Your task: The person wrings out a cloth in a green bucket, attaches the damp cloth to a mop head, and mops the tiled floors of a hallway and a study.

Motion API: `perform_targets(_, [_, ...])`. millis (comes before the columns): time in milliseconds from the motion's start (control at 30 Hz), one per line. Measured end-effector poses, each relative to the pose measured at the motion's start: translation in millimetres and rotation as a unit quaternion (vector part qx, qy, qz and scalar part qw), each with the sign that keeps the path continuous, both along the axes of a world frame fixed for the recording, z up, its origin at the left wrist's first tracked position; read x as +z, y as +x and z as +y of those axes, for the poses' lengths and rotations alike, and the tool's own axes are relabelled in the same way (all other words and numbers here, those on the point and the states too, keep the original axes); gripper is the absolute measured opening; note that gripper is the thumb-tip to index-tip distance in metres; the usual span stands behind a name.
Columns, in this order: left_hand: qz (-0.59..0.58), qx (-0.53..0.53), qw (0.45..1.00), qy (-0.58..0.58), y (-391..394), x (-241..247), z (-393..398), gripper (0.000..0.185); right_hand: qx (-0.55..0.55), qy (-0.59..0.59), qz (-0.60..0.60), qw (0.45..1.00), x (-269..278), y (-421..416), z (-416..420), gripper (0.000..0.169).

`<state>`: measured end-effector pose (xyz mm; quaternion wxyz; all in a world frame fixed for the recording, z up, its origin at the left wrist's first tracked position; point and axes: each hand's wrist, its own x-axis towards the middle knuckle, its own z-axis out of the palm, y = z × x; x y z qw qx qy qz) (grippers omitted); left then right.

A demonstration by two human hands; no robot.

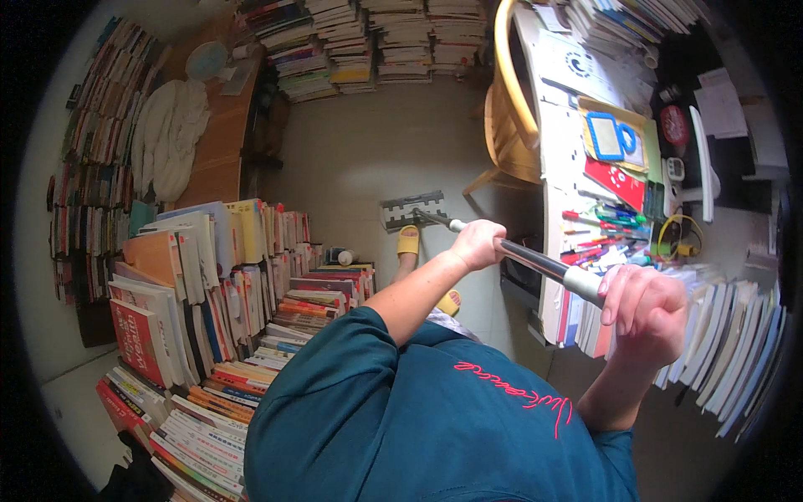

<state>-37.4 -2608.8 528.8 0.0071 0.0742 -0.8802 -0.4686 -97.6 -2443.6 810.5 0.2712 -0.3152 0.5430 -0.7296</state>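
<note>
My left hand point(478, 244) is closed around the middle of a metal mop pole point(533, 260). Farther up, my right hand point(646, 307) grips the pole near its pale grip end, at the right of the view. The pole slants down and away to a flat mop head point(412, 210), which rests on the grey floor just ahead of my feet. Its plate has notched dark edges and a lighter middle. A yellow slipper point(408, 240) on one foot sits right behind the mop head, and the other slipper point(450, 303) shows partly beyond my shirt.
Tall rows of books point(251, 282) line the left side, with book stacks point(376, 37) along the far wall. A wooden chair point(508, 125) stands by the white desk point(553, 207), which holds pens and papers. A small white roll-shaped object point(346, 256) lies near the low stacks.
</note>
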Motion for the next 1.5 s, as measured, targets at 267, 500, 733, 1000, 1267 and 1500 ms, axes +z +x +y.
perform_targets(267, [0.175, 0.042, 0.979, -0.095, -16, -24, -16, 0.022, 0.026, 0.007, 0.114, 0.993, -18, 34, 8, 0.025])
perform_targets(500, [0.126, 0.125, 0.966, -0.190, -92, -58, -107, 0.023, -0.017, 0.059, 0.198, 0.978, -93, 8, -58, 0.016])
perform_targets(733, [0.057, 0.096, 0.983, -0.143, -146, -105, -150, 0.028, -0.126, 0.118, 0.166, 0.971, -162, -20, -119, 0.016])
perform_targets(1000, [0.071, 0.070, 0.988, -0.119, -103, -61, -93, 0.024, -0.174, 0.094, 0.068, 0.978, -95, -4, -89, 0.021])
perform_targets(1267, [0.141, 0.031, 0.990, -0.006, -10, 9, 9, 0.027, -0.138, 0.054, 0.002, 0.989, 3, 22, -5, 0.025])
perform_targets(1500, [0.185, 0.056, 0.977, -0.095, -21, -5, 8, 0.023, -0.094, 0.023, 0.082, 0.992, -17, 22, 5, 0.021])
